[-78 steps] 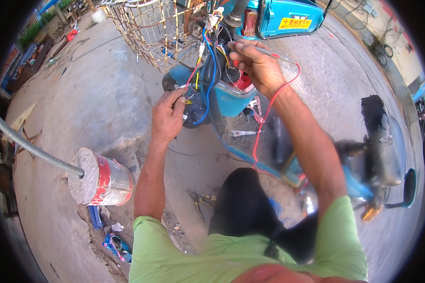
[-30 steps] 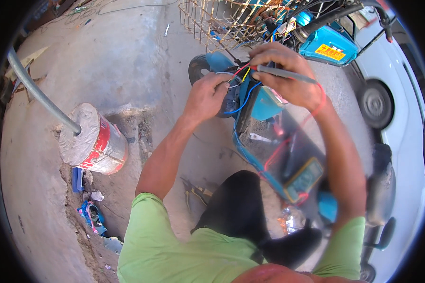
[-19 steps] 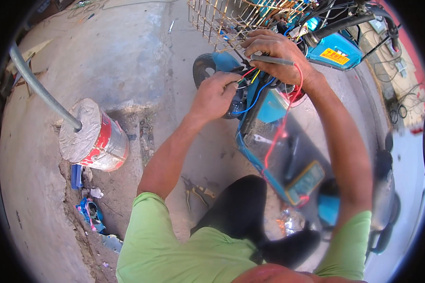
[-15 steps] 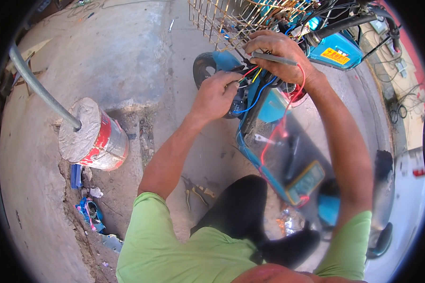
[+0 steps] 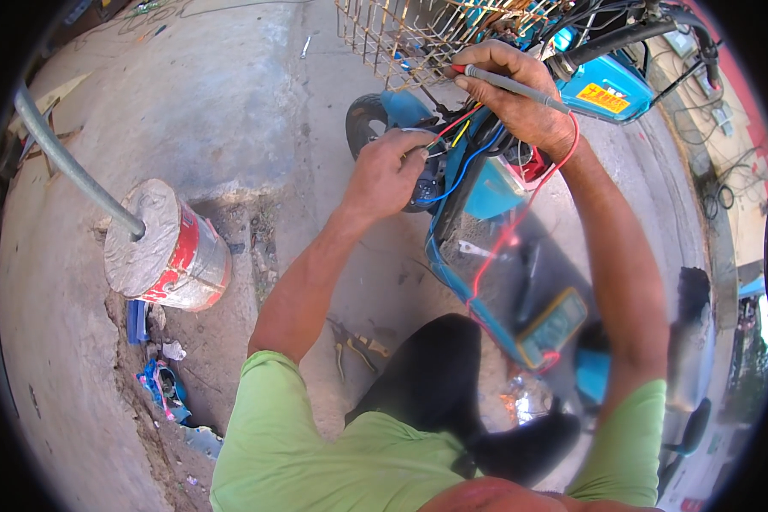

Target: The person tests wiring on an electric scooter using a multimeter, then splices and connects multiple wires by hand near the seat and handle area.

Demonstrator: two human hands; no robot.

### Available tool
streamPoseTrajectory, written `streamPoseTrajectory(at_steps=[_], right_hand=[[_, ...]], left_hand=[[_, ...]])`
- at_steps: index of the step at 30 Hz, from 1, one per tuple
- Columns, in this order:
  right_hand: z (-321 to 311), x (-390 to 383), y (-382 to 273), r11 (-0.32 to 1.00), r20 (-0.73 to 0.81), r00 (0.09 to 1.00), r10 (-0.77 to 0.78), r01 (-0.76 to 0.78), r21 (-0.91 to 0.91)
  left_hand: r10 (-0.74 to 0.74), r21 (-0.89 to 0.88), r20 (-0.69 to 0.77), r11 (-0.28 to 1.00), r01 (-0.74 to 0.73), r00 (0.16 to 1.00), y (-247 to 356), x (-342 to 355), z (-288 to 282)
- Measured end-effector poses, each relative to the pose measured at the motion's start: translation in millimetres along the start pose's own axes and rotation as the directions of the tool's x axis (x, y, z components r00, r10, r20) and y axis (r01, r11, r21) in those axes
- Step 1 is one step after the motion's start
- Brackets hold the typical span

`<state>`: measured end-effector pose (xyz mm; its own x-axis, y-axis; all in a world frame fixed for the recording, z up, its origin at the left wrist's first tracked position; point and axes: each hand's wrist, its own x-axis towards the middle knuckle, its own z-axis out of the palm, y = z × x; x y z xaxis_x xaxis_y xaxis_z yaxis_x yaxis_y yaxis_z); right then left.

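My right hand [image 5: 525, 101] grips a grey multimeter probe [image 5: 520, 89] with a red end, held in the thumb and fingers beside the rusty wire basket. From the probe a red lead [image 5: 514, 224] runs down to a yellow-edged multimeter [image 5: 553, 328] on the footboard of a blue electric scooter [image 5: 491, 194]. Close by on the left, my left hand [image 5: 387, 172] is closed in a pinch on thin wires by the scooter's front. A red wire [image 5: 457, 122], a yellow wire [image 5: 461, 134] and a blue wire [image 5: 468, 174] show near its fingertips; the pinched ends are partly hidden.
The rusty wire basket [image 5: 401, 43] and handlebar [image 5: 614, 47] crowd the far side. Pliers [image 5: 356, 352] lie on the ground left of my knee. At left stands a cement-filled bucket [image 5: 179, 247] with a metal pole [image 5: 77, 158]. A small wrench [image 5: 306, 46] lies farther off.
My right hand has shifted slightly away and right, and the probe now tilts with its red end up by the basket. My left hand stays nearly in place on the wires.
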<state>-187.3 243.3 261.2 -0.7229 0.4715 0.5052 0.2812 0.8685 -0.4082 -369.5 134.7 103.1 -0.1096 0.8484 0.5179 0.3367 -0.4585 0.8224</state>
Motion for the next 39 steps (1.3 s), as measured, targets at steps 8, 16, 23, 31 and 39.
streamPoseTrajectory(at_steps=[8,16,23,31,39], right_hand=[[-4,-4,-3,0.988,-0.005,0.988,-0.152,0.152,-0.027],[-1,4,-3,0.885,0.250,0.917,-0.311,0.376,-0.276],[4,2,0,0.916,0.236,0.947,-0.218,0.282,-0.284],[4,-5,0,0.986,0.161,0.986,-0.029,0.055,-0.159],[6,-6,6,0.999,0.054,0.998,0.035,-0.037,0.028]], left_hand=[[0.003,-0.001,0.002,1.000,-0.003,1.000,0,1,-1],[0.007,-0.025,-0.012,1.000,-0.008,1.000,-1,-1,2],[0.004,-0.006,0.000,1.000,-0.004,1.000,-1,1,0],[-0.015,-0.018,0.015,1.000,0.015,1.000,-5,1,0],[-0.253,-0.217,-0.124,0.950,0.223,0.959,9,18,-23]])
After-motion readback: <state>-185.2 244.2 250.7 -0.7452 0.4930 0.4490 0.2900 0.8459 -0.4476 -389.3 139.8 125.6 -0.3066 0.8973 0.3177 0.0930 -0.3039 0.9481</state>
